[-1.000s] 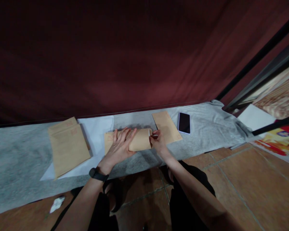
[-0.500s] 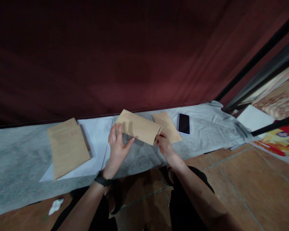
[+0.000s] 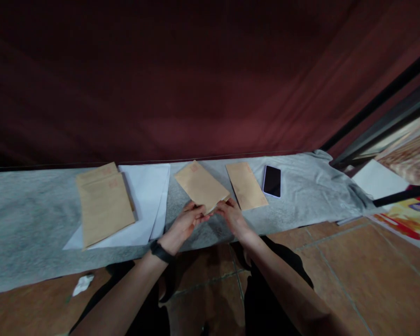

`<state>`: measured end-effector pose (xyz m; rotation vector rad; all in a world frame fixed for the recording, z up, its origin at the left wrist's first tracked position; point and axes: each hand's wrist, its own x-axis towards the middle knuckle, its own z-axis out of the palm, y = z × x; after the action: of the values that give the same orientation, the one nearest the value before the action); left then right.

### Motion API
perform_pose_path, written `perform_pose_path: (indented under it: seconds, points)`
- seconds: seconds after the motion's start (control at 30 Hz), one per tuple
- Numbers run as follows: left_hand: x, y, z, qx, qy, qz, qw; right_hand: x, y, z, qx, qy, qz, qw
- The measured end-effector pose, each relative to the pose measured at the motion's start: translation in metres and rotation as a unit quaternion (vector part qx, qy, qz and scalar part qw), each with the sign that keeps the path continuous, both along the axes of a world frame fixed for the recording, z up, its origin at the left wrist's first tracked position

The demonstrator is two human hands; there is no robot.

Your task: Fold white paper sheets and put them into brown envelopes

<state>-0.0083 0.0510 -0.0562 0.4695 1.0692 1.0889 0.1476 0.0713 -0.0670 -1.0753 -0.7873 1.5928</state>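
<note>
A brown envelope (image 3: 201, 185) lies at a slant in the middle of the grey cloth, its lower edge raised toward me. My left hand (image 3: 189, 218) pinches the near left corner of that edge. At the edge's right end, my right hand (image 3: 229, 214) grips the paper with bent fingers. A thin pale line shows along the edge between the hands. Just right of it a second brown envelope (image 3: 248, 187) lies flat. On the left, several brown envelopes (image 3: 107, 207) rest in a pile on white paper sheets (image 3: 149, 200).
A phone (image 3: 272, 181) lies right of the envelopes on the grey cloth (image 3: 311, 191). Behind rises a dark red fabric wall (image 3: 196, 93). A crumpled tissue (image 3: 83, 284) is on the tiled floor. Black bars and a colourful package (image 3: 406, 212) stand at the right.
My left hand has gone from spread fingers on the envelope's left side to its near edge, beside my right hand. The envelope has turned and its edge now faces me. The view has shifted slightly.
</note>
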Motion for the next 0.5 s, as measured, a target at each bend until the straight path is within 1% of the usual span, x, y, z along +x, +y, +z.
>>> perform_pose_path:
  seconds: [0.13, 0.27, 0.37, 0.43, 0.5]
  points:
    - [-0.014, 0.006, 0.000, 0.009, 0.089, -0.008, 0.996, 0.006, 0.002, -0.002, -0.017, -0.046, 0.016, 0.999]
    - [-0.025, 0.007, 0.004, 0.004, 0.148, -0.026, 0.989, 0.010, 0.005, -0.014, -0.003, -0.112, 0.020, 0.994]
    - [-0.034, 0.006, 0.006, -0.002, 0.184, -0.044, 0.982, 0.013, 0.006, -0.024, 0.052, -0.200, 0.011, 0.978]
    - [-0.041, 0.006, 0.006, -0.002, 0.203, -0.070, 0.977, 0.016, 0.006, -0.028, 0.117, -0.274, 0.009, 0.955]
    - [-0.050, 0.008, 0.005, -0.001, 0.222, -0.101, 0.970, 0.018, 0.005, -0.029, 0.182, -0.340, 0.027, 0.922]
